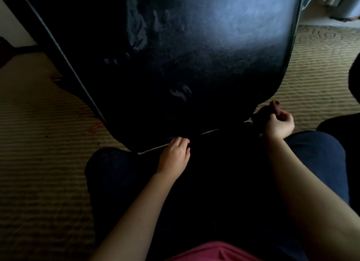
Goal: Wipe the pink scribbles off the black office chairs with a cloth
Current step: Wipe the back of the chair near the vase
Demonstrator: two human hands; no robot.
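Observation:
A black office chair (194,56) fills the upper middle of the head view, its padded surface dark with a glossy patch at the upper right. Pale smudged marks (136,30) run down its left part, and a smaller mark (180,93) sits lower down. My left hand (174,157) rests on the chair's lower edge with its fingers curled over the rim. My right hand (278,124) is at the chair's lower right corner and grips a dark cloth (262,112), whose tip sticks up past my fingers.
A ribbed beige carpet (39,163) covers the floor on both sides. My knees in dark trousers (116,173) are under the chair's near edge. Another dark object (353,75) stands at the right edge. A white wall (11,26) is at the upper left.

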